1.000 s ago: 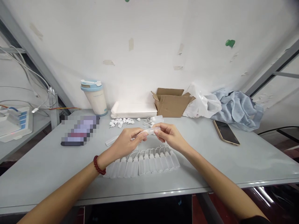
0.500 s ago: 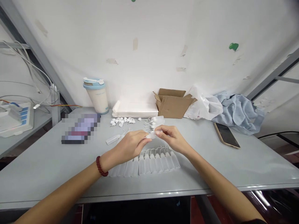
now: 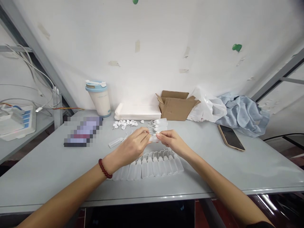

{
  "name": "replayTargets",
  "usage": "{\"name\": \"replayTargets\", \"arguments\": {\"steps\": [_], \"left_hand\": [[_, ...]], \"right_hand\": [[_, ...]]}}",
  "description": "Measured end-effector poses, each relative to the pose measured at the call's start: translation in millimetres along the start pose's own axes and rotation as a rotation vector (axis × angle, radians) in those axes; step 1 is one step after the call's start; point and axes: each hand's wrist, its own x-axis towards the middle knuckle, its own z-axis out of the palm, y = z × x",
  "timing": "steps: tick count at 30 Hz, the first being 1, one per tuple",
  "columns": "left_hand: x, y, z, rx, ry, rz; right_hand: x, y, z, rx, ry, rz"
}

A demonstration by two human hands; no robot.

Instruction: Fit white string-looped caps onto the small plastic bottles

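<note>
Between my two hands is a small translucent squeeze bottle [image 3: 154, 138], partly covered by fingers. My left hand [image 3: 136, 144], with a red bead bracelet at the wrist, is closed around its left end. My right hand [image 3: 169, 138] pinches the other end between thumb and fingers. Just below lies a row of similar translucent bottles [image 3: 161, 165] with white tops and thin looped strips. Several more bottles [image 3: 161, 124] are stacked beyond my hands. One single bottle [image 3: 115, 142] lies left of my left hand.
White caps [image 3: 124, 123] lie in a pile before a stack of white envelopes [image 3: 137, 112]. Around them stand a cup [image 3: 99, 99], a cardboard box [image 3: 178, 107], a plastic bag [image 3: 206, 107], cloth [image 3: 244, 112], a phone [image 3: 231, 137] and a pixelated device [image 3: 83, 131].
My left fingers have shifted and curled in more tightly at the bottle's left end. My right hand keeps its pinch with only a slight shift.
</note>
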Motion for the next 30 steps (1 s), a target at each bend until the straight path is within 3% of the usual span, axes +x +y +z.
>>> {"name": "replayTargets", "arguments": {"steps": [5,8,11,14,17,21,30], "left_hand": [[0.4,-0.8,0.9,0.046,0.035,0.043],[0.3,-5.4,2.0,-0.012,0.02,-0.02],[-0.5,-12.4,2.4,-0.049,0.0,-0.158],[-1.7,-19.2,1.4,-0.03,0.017,-0.29],[-3.0,-24.4,0.2,-0.027,0.036,-0.389],[-5.1,-28.8,0.9,-0.024,0.064,-0.488],[-6.2,-29.2,3.5,-0.033,0.036,-0.519]], "right_hand": [[1.2,2.8,-2.5,0.094,-0.08,0.106],[1.6,4.2,-1.3,0.052,-0.059,0.108],[2.5,4.5,-1.7,-0.184,0.032,0.002],[4.5,4.3,-6.6,-0.577,0.124,-0.093],[6.5,4.8,-13.2,-0.835,0.056,-0.063],[8.1,7.8,-17.1,-0.992,-0.055,0.002],[10.5,10.9,-25.6,-1.171,0.03,0.032]]}}
